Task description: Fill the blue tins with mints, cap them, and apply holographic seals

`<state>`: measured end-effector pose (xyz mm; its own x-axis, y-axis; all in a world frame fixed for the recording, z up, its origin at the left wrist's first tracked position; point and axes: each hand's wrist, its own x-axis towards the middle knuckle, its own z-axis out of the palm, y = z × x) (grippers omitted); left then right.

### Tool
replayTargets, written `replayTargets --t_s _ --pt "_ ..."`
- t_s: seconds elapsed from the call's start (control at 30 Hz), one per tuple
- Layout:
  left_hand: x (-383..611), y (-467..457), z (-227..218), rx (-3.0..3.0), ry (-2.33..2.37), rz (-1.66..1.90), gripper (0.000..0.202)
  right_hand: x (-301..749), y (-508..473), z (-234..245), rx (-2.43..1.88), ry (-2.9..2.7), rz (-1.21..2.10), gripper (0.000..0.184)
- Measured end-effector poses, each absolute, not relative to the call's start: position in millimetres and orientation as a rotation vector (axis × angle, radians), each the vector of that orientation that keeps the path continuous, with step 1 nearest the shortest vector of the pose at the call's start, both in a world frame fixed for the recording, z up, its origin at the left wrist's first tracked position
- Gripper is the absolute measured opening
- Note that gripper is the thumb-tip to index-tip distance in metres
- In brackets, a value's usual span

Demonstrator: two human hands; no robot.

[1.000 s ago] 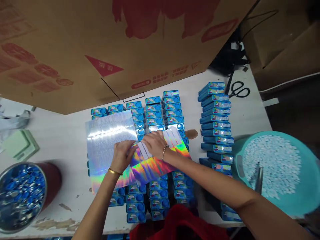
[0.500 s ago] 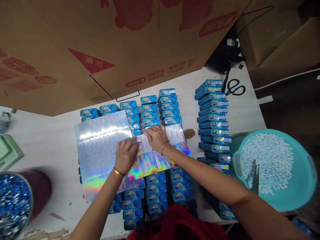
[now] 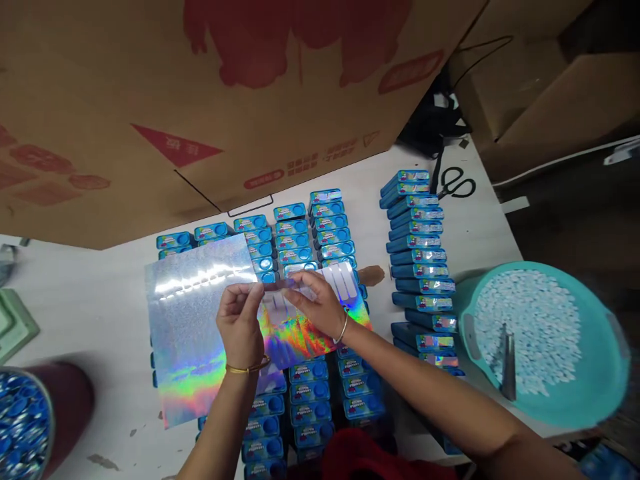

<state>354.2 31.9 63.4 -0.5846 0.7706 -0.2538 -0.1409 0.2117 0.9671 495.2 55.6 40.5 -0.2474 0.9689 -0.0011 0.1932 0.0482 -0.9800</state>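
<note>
Left hand (image 3: 242, 323) pinched one end of thin strip (image 3: 275, 285), right hand (image 3: 321, 308) other, between thumb and fingers, above holographic sheet (image 3: 300, 339) laid over blue cases (image 3: 309, 392); strip seemed light, flexible, easily creased, perhaps tacky-backed, best gripped by ends or narrow edges

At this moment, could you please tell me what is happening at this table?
One person's left hand and right hand pinch a thin strip by its ends. Below it, shiny sheets lie across rows of blue boxes. To the right, a turquoise basin holds many small white pieces.
</note>
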Motion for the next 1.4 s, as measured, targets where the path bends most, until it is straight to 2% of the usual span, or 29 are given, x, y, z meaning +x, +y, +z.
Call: replayTargets --t_s 0.13,0.3,0.47,0.73,1.0,1.03,1.1,1.2,1.3,1.4 --pt "368 54 51 0.621 1.737 1.390 0.026 504 73 37 -1.288 -1.357 1.371 0.032" --pt "395 115 21 0.887 1.706 1.420 0.021 539 129 20 -1.431 -1.375 1.156 0.031" --pt "431 183 5 1.284 1.866 1.429 0.016 574 195 12 -1.700 -1.503 0.958 0.028" --pt "461 207 -5 1.421 2.237 1.006 0.012 592 229 -5 -1.942 -1.708 0.804 0.023" --pt "472 211 -10 1.531 2.339 0.719 0.006 596 234 -25 -1.995 -1.692 0.861 0.022" --pt "471 212 -9 1.525 2.350 0.703 0.008 596 234 -30 -1.994 -1.653 0.885 0.022" --pt "470 213 -7 1.492 2.375 0.714 0.026 596 231 -39 -1.975 -1.559 0.911 0.020" --pt "466 215 -9 1.446 2.383 0.788 0.048 595 219 -53 -1.796 -1.514 0.926 0.029" --pt "466 217 -14 1.462 2.354 0.876 0.050 594 207 -61 -1.574 -1.667 0.914 0.037" --pt "469 221 -16 1.441 2.352 0.890 0.053 600 201 -59 -1.673 -1.933 0.845 0.044"
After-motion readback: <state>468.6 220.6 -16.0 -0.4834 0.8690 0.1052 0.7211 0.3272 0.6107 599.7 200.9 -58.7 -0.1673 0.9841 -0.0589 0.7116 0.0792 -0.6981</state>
